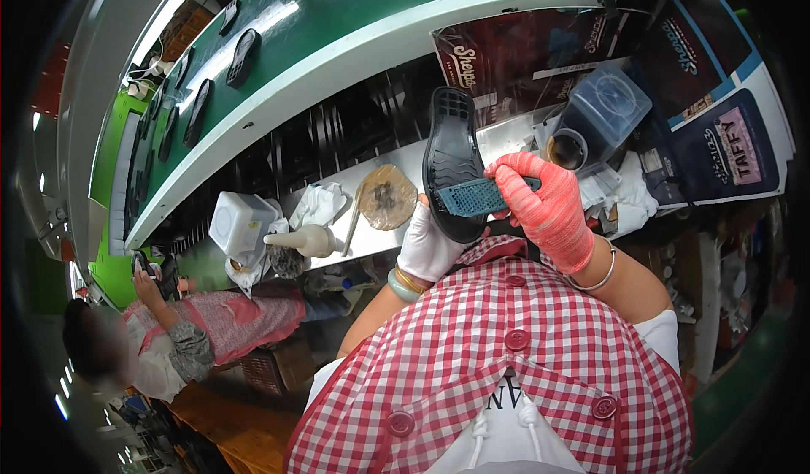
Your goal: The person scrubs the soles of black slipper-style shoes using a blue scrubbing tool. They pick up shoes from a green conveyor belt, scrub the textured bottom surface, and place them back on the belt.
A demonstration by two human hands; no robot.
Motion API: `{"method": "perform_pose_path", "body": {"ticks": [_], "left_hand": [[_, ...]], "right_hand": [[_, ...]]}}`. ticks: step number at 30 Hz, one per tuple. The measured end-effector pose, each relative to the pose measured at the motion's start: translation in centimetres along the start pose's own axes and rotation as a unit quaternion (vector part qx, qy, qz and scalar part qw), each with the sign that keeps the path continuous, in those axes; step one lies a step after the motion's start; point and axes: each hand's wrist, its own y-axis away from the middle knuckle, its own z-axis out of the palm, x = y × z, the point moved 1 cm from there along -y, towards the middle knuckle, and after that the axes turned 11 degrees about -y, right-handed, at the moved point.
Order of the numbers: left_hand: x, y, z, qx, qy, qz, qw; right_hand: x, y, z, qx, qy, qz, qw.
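Observation:
My left hand (429,244), in a white glove, is closed round the near end of a black shoe sole (451,140). The sole is tilted up in front of my chest, its ridged, gridded inner face showing. In a pink-red glove, my right hand (544,208) grips a flat teal brush (474,198) at its right end. The brush lies across the lower part of the sole and seems to touch it. Its underside is hidden.
Beyond the bench, a green conveyor (371,5) carries several black soles. A round wrapped disc (386,191), cream nozzle bottle (312,240), white container (240,223) and crumpled cloth (319,205) stand left. A clear plastic container (609,107) is right. Another person (228,322) works at far left.

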Motion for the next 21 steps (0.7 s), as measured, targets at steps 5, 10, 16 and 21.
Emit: {"method": "perform_pose_path", "body": {"ticks": [5, 10, 16, 21], "left_hand": [[0.0, 0.3, -0.4, 0.032, 0.036, 0.003, 0.999], [0.3, 0.9, -0.7, 0.070, 0.036, -0.032, 0.996], [0.7, 1.6, 0.0, 0.117, 0.007, -0.067, 0.991], [0.6, 1.9, -0.9, 0.117, -0.011, -0.112, 0.987]], "right_hand": [[0.0, 0.5, 0.3, -0.033, 0.001, 0.029, 0.999], [0.4, 0.4, 0.0, -0.125, 0.062, -0.008, 0.990], [-0.5, -0.7, 0.4, -0.205, 0.141, 0.014, 0.968], [-1.1, -1.8, 1.2, -0.235, 0.148, 0.095, 0.956]]}}
